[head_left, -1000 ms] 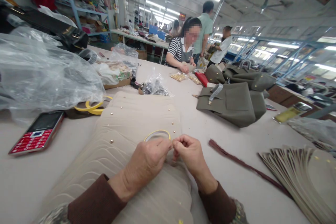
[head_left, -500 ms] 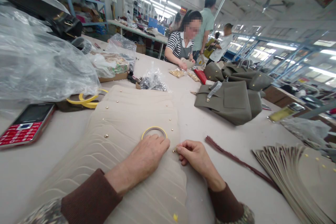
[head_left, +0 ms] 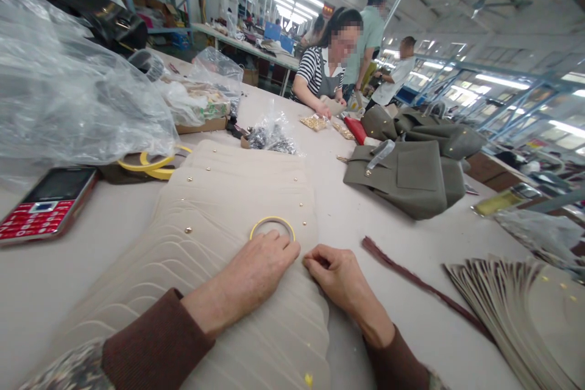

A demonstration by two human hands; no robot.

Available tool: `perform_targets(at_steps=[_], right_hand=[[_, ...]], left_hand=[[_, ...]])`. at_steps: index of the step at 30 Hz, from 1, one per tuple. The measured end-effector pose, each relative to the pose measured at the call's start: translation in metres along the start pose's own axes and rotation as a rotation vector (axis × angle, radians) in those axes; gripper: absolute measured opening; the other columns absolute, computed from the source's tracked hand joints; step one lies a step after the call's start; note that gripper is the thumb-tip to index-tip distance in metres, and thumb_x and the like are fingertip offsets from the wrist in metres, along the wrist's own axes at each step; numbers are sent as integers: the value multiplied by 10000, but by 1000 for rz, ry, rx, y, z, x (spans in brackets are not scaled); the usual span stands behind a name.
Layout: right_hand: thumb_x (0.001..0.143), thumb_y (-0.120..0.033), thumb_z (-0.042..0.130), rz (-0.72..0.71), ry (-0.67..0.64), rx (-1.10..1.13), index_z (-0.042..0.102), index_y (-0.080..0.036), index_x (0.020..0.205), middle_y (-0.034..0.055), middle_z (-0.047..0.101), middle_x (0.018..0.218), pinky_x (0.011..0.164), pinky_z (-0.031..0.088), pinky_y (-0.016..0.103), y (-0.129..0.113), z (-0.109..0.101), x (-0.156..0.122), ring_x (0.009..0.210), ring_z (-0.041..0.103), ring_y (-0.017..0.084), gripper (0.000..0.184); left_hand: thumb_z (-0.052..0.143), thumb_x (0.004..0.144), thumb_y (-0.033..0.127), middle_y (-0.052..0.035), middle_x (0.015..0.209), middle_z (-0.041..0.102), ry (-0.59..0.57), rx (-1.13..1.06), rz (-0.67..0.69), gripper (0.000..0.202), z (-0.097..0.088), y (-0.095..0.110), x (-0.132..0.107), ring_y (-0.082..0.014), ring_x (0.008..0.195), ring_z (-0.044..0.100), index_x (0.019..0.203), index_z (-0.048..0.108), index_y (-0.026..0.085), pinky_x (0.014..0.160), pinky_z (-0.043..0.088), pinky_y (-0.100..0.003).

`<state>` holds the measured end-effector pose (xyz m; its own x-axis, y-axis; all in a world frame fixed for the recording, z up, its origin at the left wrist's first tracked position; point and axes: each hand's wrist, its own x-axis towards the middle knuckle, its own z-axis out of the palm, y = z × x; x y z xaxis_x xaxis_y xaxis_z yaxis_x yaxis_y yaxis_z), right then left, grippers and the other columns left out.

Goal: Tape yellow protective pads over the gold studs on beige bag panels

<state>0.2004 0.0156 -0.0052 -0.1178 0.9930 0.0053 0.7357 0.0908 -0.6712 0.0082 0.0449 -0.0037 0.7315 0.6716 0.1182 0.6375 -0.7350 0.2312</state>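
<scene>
Overlapping beige bag panels (head_left: pixel 247 180) lie fanned in a stack before me, with small gold metal studs along both sides. My left hand (head_left: pixel 262 262) is closed over the near side of a narrow yellow-edged roll of tape (head_left: pixel 274 218), resting on the panels. At the right edge of the stack, my right hand (head_left: pixel 331 268) is closed, thumb and fingertips pinched together at the panel. Whatever those fingertips hold is hidden. The two hands are close together but apart.
A red keypad phone (head_left: pixel 50 204), yellow tape rolls (head_left: pixel 158 169) and plastic sheeting (head_left: pixel 82 85) lie left. Grey-green bags (head_left: pixel 406 177), a brown strip (head_left: pixel 411 277) and another panel stack (head_left: pixel 498 292) lie right. Across the table, a co-worker (head_left: pixel 320 73) handles a beige piece.
My right fingertips have moved slightly left onto the panel edge and now cover a stud that showed beside them. My left hand stays on the tape roll. The whole view has shifted slightly.
</scene>
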Motion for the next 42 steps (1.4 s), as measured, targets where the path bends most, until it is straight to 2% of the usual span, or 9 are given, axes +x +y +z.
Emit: perform_targets(at_steps=[4,8,12,18,25,29,32,36,42], right_hand=[[800,-216,614,105,48,74,648,-167,979,-64,579,490,446,381,213,5,-2,-3,412,502,118,189],[825,-233,598,102,19,153,672,-181,762,-8,659,594,489,429,224,11,-4,-12,512,589,139,111],[820,-196,616,-60,108,35,734,-204,779,30,739,772,682,473,263,8,1,-14,697,661,172,125],[801,-162,595,-69,149,-111,706,-188,704,17,684,660,606,428,248,1,11,-5,599,601,151,150],[857,-300,597,2,-128,18,642,-161,535,-47,529,460,421,279,210,0,-4,-4,434,452,92,354],[835,-193,604,-161,182,148,731,-171,837,22,710,756,596,457,228,-4,-6,0,658,616,148,129],[840,-149,590,-339,280,185,697,-174,971,49,712,838,661,494,249,-11,-2,3,709,628,150,171],[864,-112,532,-493,271,117,666,-189,923,54,699,821,696,506,264,-20,3,7,728,635,154,166],[806,-84,510,-521,360,-19,632,-174,776,37,646,663,589,461,247,-19,11,8,591,591,140,154]], left_hand=[[424,919,95,-41,913,600,19,-13,0,144,-1,-1,-1,-217,818,513,908,531,190,714,426,-343],[427,914,85,-40,905,603,16,-24,6,150,-5,-2,-2,-211,813,512,887,532,189,710,424,-335],[432,910,83,-34,894,605,15,-39,11,150,-7,-2,-2,-206,796,514,877,530,191,691,423,-326],[429,933,124,-21,846,611,122,-99,6,154,-4,-6,-2,-193,800,543,873,550,197,708,451,-311],[442,955,187,-13,940,710,378,-286,25,226,-2,-12,-4,-138,831,674,1140,564,227,738,521,-231],[451,960,223,-49,1045,721,377,-221,19,412,3,-13,-5,-178,880,702,1364,375,216,736,550,-277],[436,964,226,-56,1001,729,341,-179,2,389,5,-12,-6,-196,832,712,1343,355,199,654,545,-283],[431,960,200,-39,955,726,297,-200,-5,345,3,-9,-5,-193,821,709,1298,362,203,626,512,-270],[434,965,214,16,819,668,194,-257,-55,107,-4,-7,-5,-163,708,659,1055,492,222,569,417,-250]])
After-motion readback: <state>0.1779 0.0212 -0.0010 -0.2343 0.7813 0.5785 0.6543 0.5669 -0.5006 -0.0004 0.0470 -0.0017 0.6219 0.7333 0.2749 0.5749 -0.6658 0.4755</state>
